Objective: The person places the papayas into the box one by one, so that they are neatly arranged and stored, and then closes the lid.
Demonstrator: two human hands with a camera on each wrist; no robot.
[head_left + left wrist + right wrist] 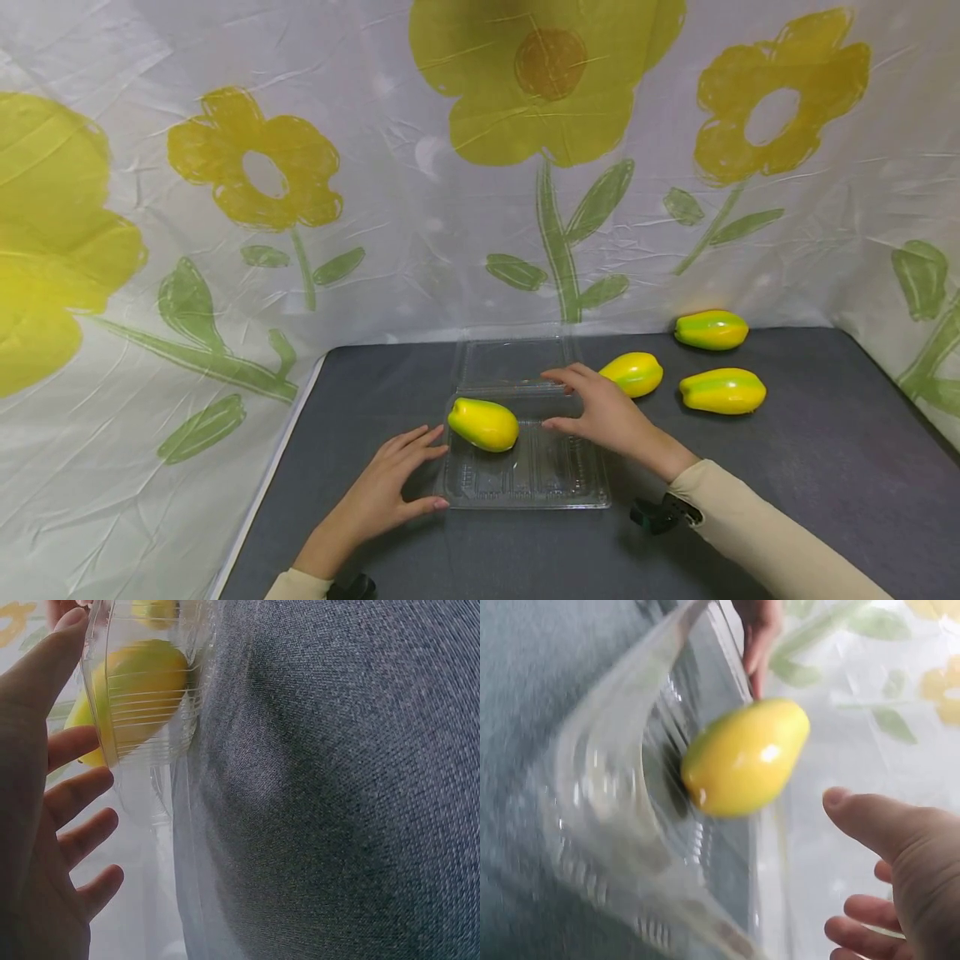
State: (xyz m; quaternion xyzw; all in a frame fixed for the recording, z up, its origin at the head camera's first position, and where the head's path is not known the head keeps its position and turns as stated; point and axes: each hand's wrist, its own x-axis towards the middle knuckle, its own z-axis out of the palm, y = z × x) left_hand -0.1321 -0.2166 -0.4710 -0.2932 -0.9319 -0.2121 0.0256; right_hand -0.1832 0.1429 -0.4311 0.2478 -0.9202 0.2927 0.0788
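Observation:
A clear plastic clamshell box [528,493] lies on the table with its lid [498,364] folded back. One yellow-green papaya [483,425] sits in the far left part of its base. My left hand [381,485] is at the box's left side, fingers extended and fingertips right at the rim. Over the right side of the box hovers my right hand [611,414], thumb and fingers spread with nothing between them. In the right wrist view, the papaya [746,757] is apart from the right thumb. A second papaya [634,374] is partly hidden behind the right hand.
Two more papayas, one at the back [712,330] and one nearer [723,391], lie on the right of the dark grey table [825,467]. A white curtain [420,250] printed with yellow flowers hangs along the back and sides.

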